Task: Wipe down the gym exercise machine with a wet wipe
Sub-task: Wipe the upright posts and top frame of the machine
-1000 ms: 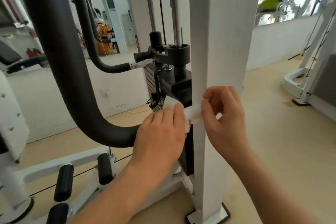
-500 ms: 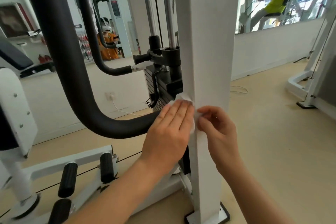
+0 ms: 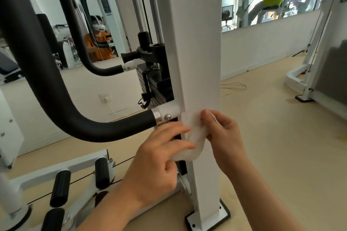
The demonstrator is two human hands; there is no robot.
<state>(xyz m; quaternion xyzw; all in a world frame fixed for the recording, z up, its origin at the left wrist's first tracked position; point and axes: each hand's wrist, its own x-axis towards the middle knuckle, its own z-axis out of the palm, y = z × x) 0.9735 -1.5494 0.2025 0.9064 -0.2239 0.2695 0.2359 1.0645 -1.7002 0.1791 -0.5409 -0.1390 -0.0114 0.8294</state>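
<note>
The gym machine's white upright post stands in the middle of the view, with a black padded curved arm joining it from the left. A white wet wipe hangs in front of the post, stretched between both hands. My right hand pinches its upper end against the post. My left hand grips its lower end, just left of the post and below the arm's chrome collar.
A black weight stack with guide rods sits behind the post. Black foam rollers on a white base frame lie lower left. Another white machine stands at right. A mirror wall lies behind, and a beige floor all around.
Both hands have moved down the post with the wipe. The left hand, flat on the wipe before, now grips its lower end, and the wipe hangs stretched between the hands.
</note>
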